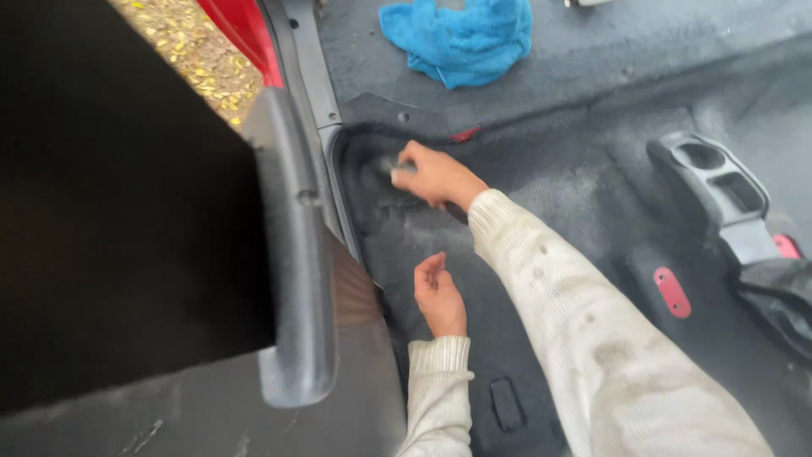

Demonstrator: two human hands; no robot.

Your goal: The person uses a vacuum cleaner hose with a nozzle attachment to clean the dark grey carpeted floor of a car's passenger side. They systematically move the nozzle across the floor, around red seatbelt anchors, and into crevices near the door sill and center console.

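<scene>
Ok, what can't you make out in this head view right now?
- Small grey thing in the right hand: blurred and mostly wrapped by the fingers.
- Left hand: fingers curled, palm side hidden; whether it holds anything is unclear.
- Blue cloth: cut off by the top edge.
- Centre console: its lower part runs off the right edge.
- Carpet at left: hidden behind the dark door panel.

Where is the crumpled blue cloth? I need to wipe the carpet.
In the head view, the crumpled blue cloth lies at top centre on the grey car floor, beyond the right hand.
</scene>
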